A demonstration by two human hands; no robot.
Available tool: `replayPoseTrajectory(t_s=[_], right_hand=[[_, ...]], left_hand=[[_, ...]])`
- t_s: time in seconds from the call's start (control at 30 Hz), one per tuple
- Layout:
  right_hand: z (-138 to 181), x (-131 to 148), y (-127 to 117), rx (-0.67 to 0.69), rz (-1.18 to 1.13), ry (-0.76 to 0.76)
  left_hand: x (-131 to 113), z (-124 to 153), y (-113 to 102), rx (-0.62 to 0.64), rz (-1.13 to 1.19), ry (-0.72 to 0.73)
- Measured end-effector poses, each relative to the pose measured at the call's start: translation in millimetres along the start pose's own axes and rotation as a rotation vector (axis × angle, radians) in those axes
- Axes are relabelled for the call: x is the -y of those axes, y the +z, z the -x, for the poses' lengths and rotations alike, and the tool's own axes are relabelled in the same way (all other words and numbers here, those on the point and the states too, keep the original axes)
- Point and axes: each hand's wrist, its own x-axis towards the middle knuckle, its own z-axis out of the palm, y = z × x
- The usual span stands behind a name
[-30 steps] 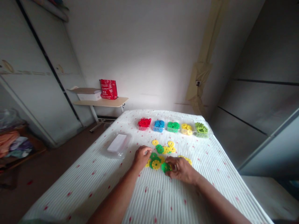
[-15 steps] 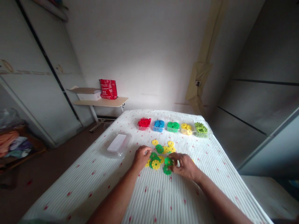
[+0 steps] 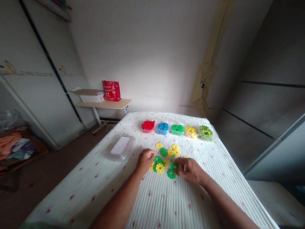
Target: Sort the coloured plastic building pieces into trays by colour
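My left hand (image 3: 145,160) sits curled on the white spotted bedspread (image 3: 152,203), fingertips at the left edge of the loose disc pile (image 3: 166,157). Can't tell if it's pinching a disc or just resting there. My right hand (image 3: 190,169) is closed on a green disc (image 3: 174,166), thumb and fingers gripping its right edge. A second green disc (image 3: 171,174) lies just below it, touching or nearly so; can't tell if my fingers have that one too. A yellow disc (image 3: 159,168) lies flat between my two hands, beside more green and yellow ones. Further back, well apart from the pile, there's a row of clear tubs: red (image 3: 148,126), blue (image 3: 163,128), green (image 3: 177,129), yellow (image 3: 191,132), lime (image 3: 206,132). A clear lidded box (image 3: 120,147) sits left of the pile.
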Motion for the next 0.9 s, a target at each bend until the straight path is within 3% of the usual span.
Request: replayPoseTrajectory(t_s=[0.2,0.53,0.63,0.7,0.9], right_hand=[[-1,18,13,0.073,0.236,-0.05],[-4,19,14,0.117,0.194,-0.049],[-20,11,-8,0.047,0.192,0.034],[-38,2,-32,-0.084,0.205,0.122],[-87,-21,-95,-0.236,0.225,0.191]], left_hand=[[-2,1,-1,0.008,-0.009,-0.004],[-7,1,-2,0.013,-0.02,-0.006],[-7,1,-1,0.015,-0.022,-0.007],[-7,1,-1,0.018,-0.025,-0.009],[-6,-1,-2,0.023,-0.053,-0.015]])
